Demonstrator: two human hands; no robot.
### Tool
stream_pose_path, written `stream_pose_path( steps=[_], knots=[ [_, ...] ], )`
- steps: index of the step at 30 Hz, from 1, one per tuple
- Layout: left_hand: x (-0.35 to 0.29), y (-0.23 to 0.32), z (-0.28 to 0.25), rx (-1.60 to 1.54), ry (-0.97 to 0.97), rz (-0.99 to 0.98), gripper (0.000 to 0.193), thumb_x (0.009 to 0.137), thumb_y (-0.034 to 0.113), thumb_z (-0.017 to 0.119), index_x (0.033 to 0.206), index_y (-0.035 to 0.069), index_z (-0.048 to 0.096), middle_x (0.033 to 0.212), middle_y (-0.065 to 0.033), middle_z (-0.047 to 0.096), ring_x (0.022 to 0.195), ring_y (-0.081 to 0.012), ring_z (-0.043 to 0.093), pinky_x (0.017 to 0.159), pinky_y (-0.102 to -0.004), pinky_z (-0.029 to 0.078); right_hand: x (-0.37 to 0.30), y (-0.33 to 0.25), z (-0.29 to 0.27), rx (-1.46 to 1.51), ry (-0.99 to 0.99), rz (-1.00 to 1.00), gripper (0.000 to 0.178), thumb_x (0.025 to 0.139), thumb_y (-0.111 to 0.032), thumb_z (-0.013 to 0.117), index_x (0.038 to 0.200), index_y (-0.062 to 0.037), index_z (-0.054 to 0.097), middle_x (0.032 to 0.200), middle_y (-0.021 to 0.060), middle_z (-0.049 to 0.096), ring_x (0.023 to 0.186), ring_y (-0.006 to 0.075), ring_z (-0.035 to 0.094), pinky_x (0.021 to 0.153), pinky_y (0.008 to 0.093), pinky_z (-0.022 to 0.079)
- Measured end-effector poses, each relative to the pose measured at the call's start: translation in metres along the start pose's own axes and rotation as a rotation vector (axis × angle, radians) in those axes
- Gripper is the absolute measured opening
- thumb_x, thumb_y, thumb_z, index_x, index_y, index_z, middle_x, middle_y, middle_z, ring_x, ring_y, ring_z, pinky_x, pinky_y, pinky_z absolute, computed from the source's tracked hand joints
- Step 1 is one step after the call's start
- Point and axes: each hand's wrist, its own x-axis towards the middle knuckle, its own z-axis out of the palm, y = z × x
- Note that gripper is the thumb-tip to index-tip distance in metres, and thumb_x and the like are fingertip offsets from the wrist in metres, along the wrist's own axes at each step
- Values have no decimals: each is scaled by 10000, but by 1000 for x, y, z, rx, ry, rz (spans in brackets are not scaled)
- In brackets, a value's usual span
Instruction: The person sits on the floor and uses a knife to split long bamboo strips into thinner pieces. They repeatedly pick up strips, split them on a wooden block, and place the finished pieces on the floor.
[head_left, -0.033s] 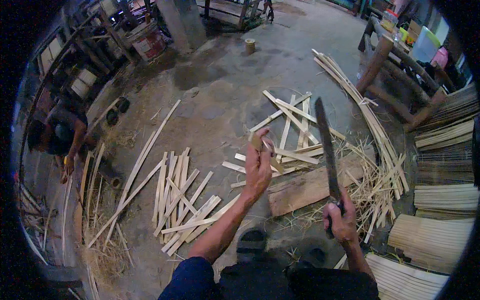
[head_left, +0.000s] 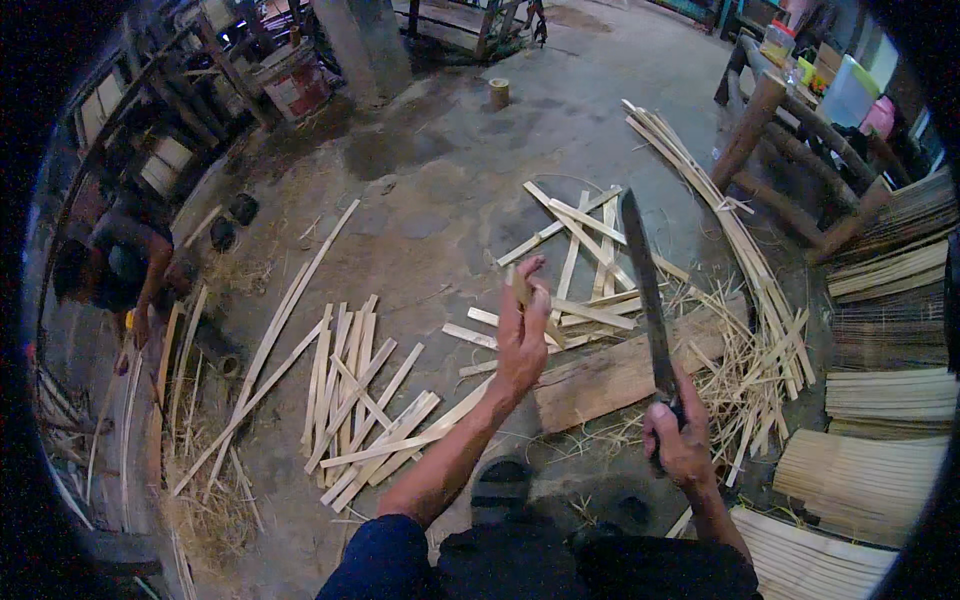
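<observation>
My right hand (head_left: 680, 440) is closed round the handle of a long dark-bladed machete (head_left: 648, 285), its blade pointing up and away from me. To its left, my left hand (head_left: 525, 335) is raised with its fingers bent round a short bamboo strip (head_left: 520, 287), partly hidden by the fingers. Beyond the left hand, several pale bamboo strips (head_left: 575, 240) lie crossed on the floor. A wooden board (head_left: 590, 390) lies between and beyond my hands. Thin bamboo shavings (head_left: 745, 390) are heaped at its right end.
More cut strips (head_left: 350, 390) lie left of my left arm. Long split bamboo (head_left: 700, 180) curves along the right, near a log-framed bench (head_left: 750, 130). Slatted bamboo bundles (head_left: 860, 480) line the right edge. Another person (head_left: 130, 260) crouches at far left over long strips. A small cylinder (head_left: 499, 94) stands farther off.
The machete's tip has swung slightly left. My left fingers have shifted a little round the strip. The other person's hand has moved slightly.
</observation>
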Motion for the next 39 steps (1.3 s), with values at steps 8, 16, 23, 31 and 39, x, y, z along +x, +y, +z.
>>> stream_pose_path(
  steps=[8, 16, 23, 31, 39],
  knots=[
    [-4, -1, 16, -232, 70, -20, 181, 976, 155, 399, 1075, 36, 493, 820, -6, 463, 745, -84, 413, 671, -240, 376, 0, -28, 13, 66, -17, 29, 419, 901, -148, 526, 1292, -30, 430, 713, 17, 527, 574, 78, 509, 487, 238, 445],
    [55, 12, -61, 175, 135, -218, 185, 925, 222, 529, 900, 39, 519, 686, -25, 492, 612, -137, 497, 542, -301, 412, 2, -5, -7, 66, 178, 67, 372, 896, -154, 525, 1239, -19, 473, 647, -1, 513, 509, 71, 476, 461, 239, 416],
    [-20, -159, -19, 651, -160, -47, 331, 801, 231, 660, 976, -7, 511, 984, -200, 558, 932, -360, 535, 779, -480, 423, 14, 21, -7, 68, 235, 164, 391, 919, -201, 507, 1274, -45, 460, 601, -22, 490, 475, 77, 469, 440, 240, 394],
    [-22, -242, 67, 719, -310, -207, 396, 728, 167, 692, 1024, 6, 484, 926, -217, 569, 894, -405, 537, 759, -483, 442, -10, 140, -28, -428, 59, 193, 371, 910, -206, 542, 1226, -13, 507, 626, -3, 510, 518, 78, 470, 479, 244, 394],
    [50, -166, -27, 571, -19, -4, 340, 749, 116, 684, 1059, 10, 597, 868, -101, 571, 736, -216, 532, 645, -347, 432, -43, 162, -36, -304, 8, 405, 508, 872, -358, 568, 1256, -33, 499, 1175, 217, 576, 1070, 330, 578, 922, 394, 430]
  ],
)
